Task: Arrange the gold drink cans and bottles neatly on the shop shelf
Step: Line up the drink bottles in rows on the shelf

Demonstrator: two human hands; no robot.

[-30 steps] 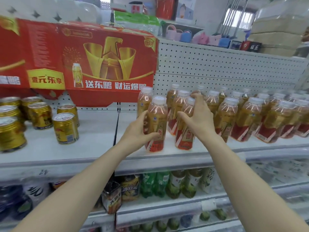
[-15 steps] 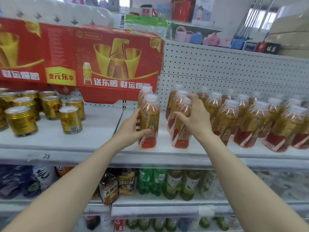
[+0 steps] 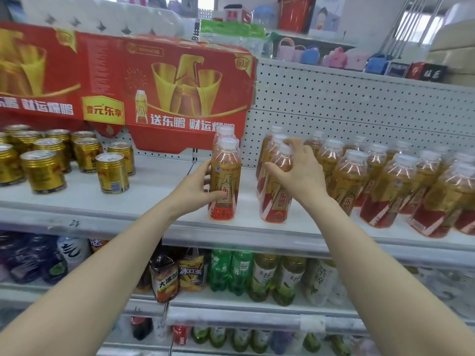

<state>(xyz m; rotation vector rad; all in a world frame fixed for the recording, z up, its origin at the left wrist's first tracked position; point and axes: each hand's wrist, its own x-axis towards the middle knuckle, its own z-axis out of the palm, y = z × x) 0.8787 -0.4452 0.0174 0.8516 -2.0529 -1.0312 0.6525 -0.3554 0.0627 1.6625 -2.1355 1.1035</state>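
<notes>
Gripping a gold drink bottle (image 3: 224,176) low on its body, the left hand (image 3: 195,189) wraps round it from the left, thumb across the red-and-gold label. This bottle stands upright near the front edge of the white shelf (image 3: 154,194), first in a short file with a second bottle (image 3: 226,132) close behind it. The bottle is clear plastic with a white cap and amber liquid, and the lower part of its label is red.

Just to the right, with a strip of bare shelf between, the right hand (image 3: 301,176) curls its fingers round the shoulder of the front bottle of the next file (image 3: 276,201), which leans slightly to the left. More of the same bottles (image 3: 271,142) stand behind it. Further right, rows of matching bottles (image 3: 349,176) fill the shelf back to the white pegboard (image 3: 334,111); several of them tilt.

On the left part of the shelf, well apart from the bottles, gold cans (image 3: 42,171) stand upright in a loose cluster, one can (image 3: 112,172) a little out in front on the right. A red and gold cardboard display (image 3: 167,93) hangs above them. The shelf below holds green and yellow soft-drink bottles (image 3: 231,273).
</notes>
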